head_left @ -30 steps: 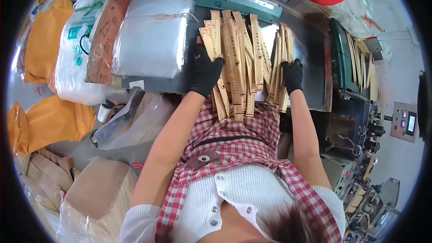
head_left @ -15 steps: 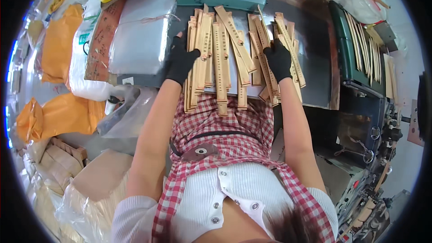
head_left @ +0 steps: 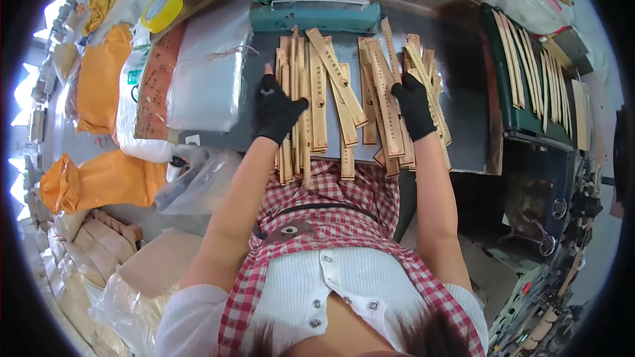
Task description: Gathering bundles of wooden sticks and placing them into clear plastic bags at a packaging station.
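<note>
Both arms reach straight up toward twelve o'clock. The left hand (head_left: 276,111), in a black glove, lies flat and open on the pile of long tan paper sleeves (head_left: 344,96) on the dark table (head_left: 463,86). The right hand (head_left: 415,104), gloved too, presses open on the pile at about three o'clock from the left hand.

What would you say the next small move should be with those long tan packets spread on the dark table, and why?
Probably press both hands inward to square the pile. The left hand and right hand, both in black gloves, rest flat on opposite sides of the tan packets, which lie fanned and crossed. Several overhang the near edge of the table, so gathering them looks sensible.
</note>
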Tool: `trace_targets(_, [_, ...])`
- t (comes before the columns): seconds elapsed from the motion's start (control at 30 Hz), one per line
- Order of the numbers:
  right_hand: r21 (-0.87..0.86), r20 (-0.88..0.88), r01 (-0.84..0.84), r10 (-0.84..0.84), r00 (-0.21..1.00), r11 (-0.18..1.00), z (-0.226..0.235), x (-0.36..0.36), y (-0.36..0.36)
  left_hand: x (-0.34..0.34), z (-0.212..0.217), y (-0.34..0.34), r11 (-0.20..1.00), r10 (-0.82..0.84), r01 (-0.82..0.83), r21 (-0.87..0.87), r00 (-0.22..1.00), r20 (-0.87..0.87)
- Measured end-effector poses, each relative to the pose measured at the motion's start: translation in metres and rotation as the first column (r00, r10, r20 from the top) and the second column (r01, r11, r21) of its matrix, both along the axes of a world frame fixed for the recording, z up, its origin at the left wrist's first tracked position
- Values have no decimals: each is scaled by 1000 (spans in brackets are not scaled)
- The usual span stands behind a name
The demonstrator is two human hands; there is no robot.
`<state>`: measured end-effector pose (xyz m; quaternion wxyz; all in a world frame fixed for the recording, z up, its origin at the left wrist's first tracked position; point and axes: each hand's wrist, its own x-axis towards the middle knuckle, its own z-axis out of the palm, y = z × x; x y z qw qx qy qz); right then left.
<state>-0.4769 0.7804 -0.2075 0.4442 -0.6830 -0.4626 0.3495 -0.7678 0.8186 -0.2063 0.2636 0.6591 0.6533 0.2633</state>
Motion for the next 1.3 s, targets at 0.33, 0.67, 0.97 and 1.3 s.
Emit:
trace_targets(0.33, [25,772,-504,303,559,864,10,-117,-12,-33,-18,1,967,-110,48,251,965,239])
trace_targets(0.67, [603,713,-158,-440,546,782,134,-10,146,-28,-6,-12,943,-65,10,333,985,157])
trace_targets(0.97, [331,904,20,-323,279,944,223,77,285,-23,-9,-6,945,-42,-10,327,987,153])
trace_targets(1.3, [683,513,219,-672,534,696,225,131,246,-27,-10,-6,956,-59,35,292,996,73])
